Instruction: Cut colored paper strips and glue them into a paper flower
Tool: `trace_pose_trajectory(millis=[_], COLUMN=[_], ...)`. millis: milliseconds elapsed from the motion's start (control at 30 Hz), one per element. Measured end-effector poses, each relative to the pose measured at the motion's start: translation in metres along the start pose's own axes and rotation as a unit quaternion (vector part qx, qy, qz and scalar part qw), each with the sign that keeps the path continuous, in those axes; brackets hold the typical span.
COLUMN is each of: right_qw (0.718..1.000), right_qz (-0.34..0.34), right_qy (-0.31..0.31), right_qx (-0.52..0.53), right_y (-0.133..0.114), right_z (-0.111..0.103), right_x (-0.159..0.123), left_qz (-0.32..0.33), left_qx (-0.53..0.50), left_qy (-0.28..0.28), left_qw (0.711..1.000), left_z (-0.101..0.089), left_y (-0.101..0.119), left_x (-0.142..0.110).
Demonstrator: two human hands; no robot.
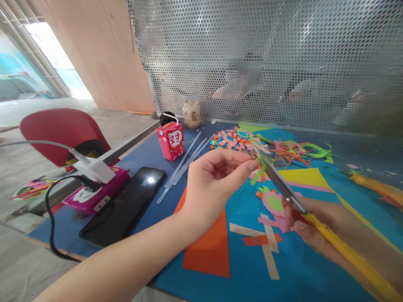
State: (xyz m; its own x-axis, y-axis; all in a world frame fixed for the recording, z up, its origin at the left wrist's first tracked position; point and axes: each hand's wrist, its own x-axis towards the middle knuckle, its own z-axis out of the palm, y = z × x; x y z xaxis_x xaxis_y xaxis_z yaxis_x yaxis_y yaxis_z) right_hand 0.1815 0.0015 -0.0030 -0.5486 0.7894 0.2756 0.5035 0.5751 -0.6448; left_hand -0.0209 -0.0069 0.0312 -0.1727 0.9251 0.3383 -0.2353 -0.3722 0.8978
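Note:
Between thumb and forefinger, my left hand (217, 176) pinches a small green paper strip (258, 173). My right hand (317, 222) grips a pair of scissors (291, 199) with yellow handles, and the blade tips meet the green strip beside my left fingertips. Whether the blades are cutting through it I cannot tell. Under the scissors lies a pink scalloped paper piece (267, 205) with a green centre. Loose cream strips (269, 256) and an orange strip (258, 240) cross each other on a blue sheet (245, 281), near an orange sheet (209, 251).
Behind my hands sit a fringed paper flower (234, 138) and a heap of paper shreds (291, 152). To the left are clear sticks (185, 163), a red drink carton (171, 140), a black phone (126, 205) and a purple power strip (94, 195). A perforated metal panel (267, 50) rises at the back.

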Motion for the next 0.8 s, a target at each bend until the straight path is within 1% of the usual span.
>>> trace_pose_trajectory(millis=[167, 267, 500, 700, 800], right_qw=[0.999, 0.998, 0.994, 0.993, 0.996], right_qz=[-0.029, -0.034, 0.072, 0.076, 0.054], right_qy=[0.035, 0.045, 0.065, 0.071, 0.052], right_qx=[-0.012, -0.035, -0.041, -0.056, -0.057], right_y=[0.002, 0.002, -0.009, -0.012, -0.01], right_z=[0.0, -0.002, -0.001, -0.002, -0.006], right_x=[0.003, 0.004, 0.013, 0.013, 0.008], left_qz=[0.012, 0.008, -0.004, -0.006, -0.004], left_qx=[-0.051, -0.059, -0.048, -0.041, -0.046], left_qy=[-0.013, -0.023, -0.022, -0.023, -0.027], left_qw=[0.999, 0.998, 0.999, 0.999, 0.999], left_z=[-0.002, -0.002, -0.003, -0.005, -0.006], left_y=[0.0, -0.002, -0.001, -0.001, -0.002], left_x=[0.003, 0.006, 0.01, 0.01, 0.01])
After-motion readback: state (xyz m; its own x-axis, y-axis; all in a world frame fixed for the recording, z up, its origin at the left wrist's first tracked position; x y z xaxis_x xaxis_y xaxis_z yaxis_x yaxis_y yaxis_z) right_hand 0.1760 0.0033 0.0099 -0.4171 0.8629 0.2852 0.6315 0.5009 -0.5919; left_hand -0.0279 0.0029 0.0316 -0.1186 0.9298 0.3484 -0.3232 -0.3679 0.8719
